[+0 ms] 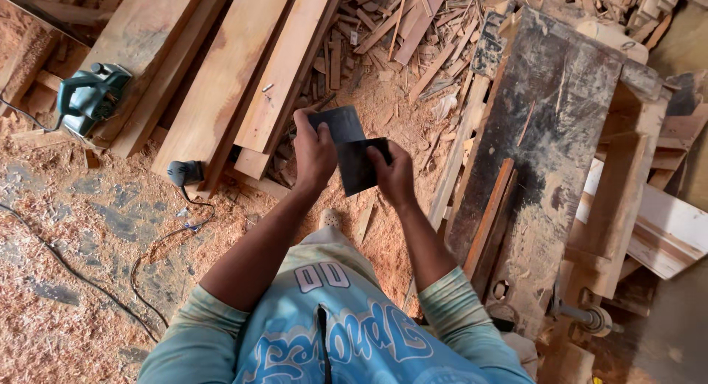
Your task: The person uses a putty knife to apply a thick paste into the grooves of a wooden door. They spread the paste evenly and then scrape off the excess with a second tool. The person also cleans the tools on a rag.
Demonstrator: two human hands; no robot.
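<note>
Both of your hands are raised in front of your chest, above the sawdust-covered floor (pixel 96 229). Your left hand (pixel 313 154) is closed around the upper of two dark grey sheets of sandpaper (pixel 341 123), with the fingers curled over its left edge and the thumb on its face. Your right hand (pixel 394 176) pinches the lower dark sandpaper sheet (pixel 359 165) at its right edge, fingers folded behind it. The two sheets sit between your hands and overlap at the middle, the lower one lying in front of the upper one. Each is a flat, roughly square piece, matt and almost black, with pale scuffing on the upper sheet's surface; the upper one is tilted so one corner points away from you.

To your left, long reddish-brown wooden planks (pixel 221 81) lie side by side on the floor, running away from you. A green electric hand planer (pixel 90 95) rests at their far left, well apart from your hands, and a small black power tool with a cord (pixel 184 173) lies at the near end of the planks. Beyond your hands there is a heap of thin wood offcuts (pixel 398 22). To your right stands a worn, dark-stained wooden tabletop (pixel 546 133), with a narrow reddish wooden strip (pixel 490 214) leaning along its near edge.
</note>
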